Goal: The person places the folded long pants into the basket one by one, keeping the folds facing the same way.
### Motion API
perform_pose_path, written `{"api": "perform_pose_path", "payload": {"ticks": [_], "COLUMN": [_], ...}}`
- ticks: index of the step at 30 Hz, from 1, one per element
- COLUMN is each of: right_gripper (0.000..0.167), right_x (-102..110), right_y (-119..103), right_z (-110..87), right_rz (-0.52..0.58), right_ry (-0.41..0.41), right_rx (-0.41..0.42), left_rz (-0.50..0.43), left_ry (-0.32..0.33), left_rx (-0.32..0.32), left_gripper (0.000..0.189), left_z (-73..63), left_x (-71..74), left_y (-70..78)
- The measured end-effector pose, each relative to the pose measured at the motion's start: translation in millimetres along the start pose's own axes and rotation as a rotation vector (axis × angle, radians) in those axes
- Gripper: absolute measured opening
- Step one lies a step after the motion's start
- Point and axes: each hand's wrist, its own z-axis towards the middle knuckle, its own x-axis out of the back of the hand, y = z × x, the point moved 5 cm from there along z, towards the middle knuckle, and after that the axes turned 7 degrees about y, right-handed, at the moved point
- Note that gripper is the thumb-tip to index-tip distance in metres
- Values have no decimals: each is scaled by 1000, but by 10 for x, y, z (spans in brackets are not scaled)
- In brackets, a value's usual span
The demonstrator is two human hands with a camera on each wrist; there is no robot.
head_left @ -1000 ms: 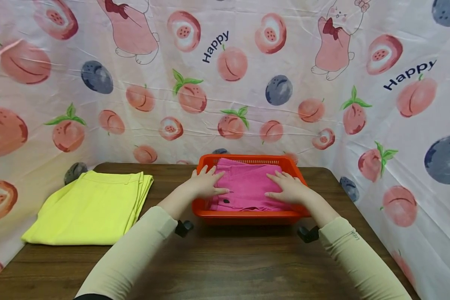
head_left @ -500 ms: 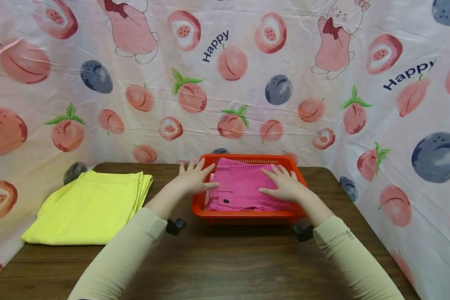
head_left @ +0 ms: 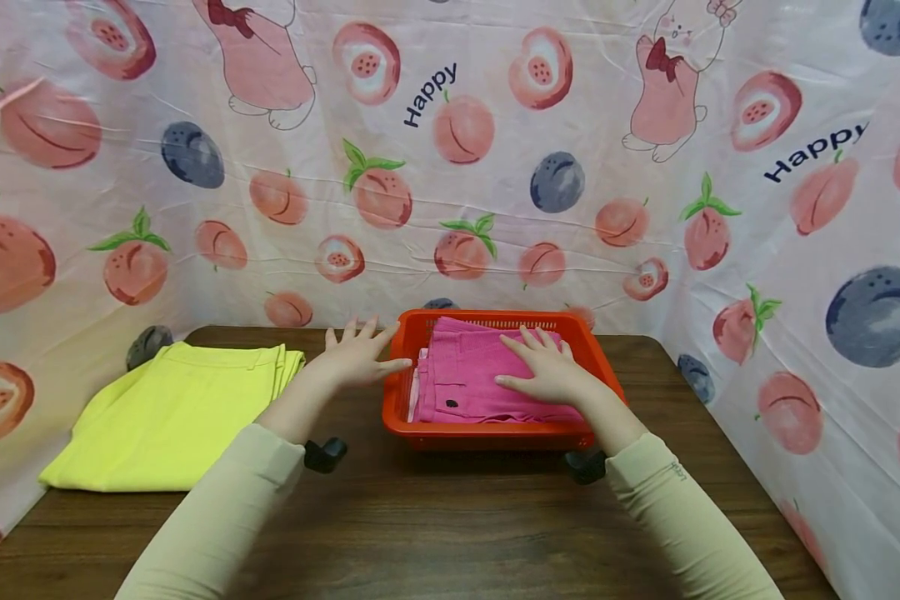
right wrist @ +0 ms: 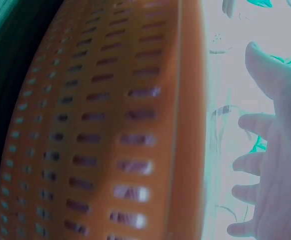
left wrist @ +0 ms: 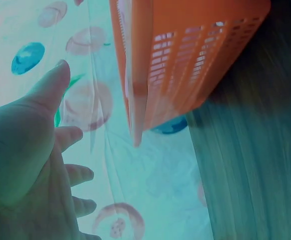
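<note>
An orange-red plastic basket (head_left: 495, 430) with slotted walls stands toward the back of the table, holding folded pink pants (head_left: 480, 375) with a small dark button mark. A paler cloth edge (head_left: 414, 390) shows at the basket's left inside. Fingers spread, my left hand (head_left: 348, 358) hovers just left of the basket, its thumb overlapping the rim in the head view. My right hand (head_left: 543, 367), also spread, is over the right part of the pink pants and grips nothing. In the right wrist view its fingers appear above the basket's rim (right wrist: 189, 120).
Folded yellow pants (head_left: 172, 417) lie at the left of the brown wooden table (head_left: 457, 517). Behind and at both sides hangs a fruit-printed cloth (head_left: 450, 183). Black wrist camera mounts (head_left: 326, 454) sit under both wrists.
My left hand has moved left, off the pink pants and out past the basket's left rim. The right hand has shifted a little left over the pants. Basket and pants stay put.
</note>
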Motion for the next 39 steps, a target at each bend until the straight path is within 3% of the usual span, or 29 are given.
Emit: {"api": "perform_pose_path", "payload": {"ticks": [22, 39], "right_gripper": [80, 75], "right_x": [-158, -346], "right_y": [-350, -744], "right_z": [124, 250], "right_rz": [43, 90], "right_ry": [-36, -75], "right_rx": [34, 107], "left_rz": [-30, -84], "left_ry": [40, 0], "left_rx": [62, 140], "left_gripper": [86, 88], "left_z": [-348, -690], "left_x": [189, 206], "left_y": [-534, -1210]}}
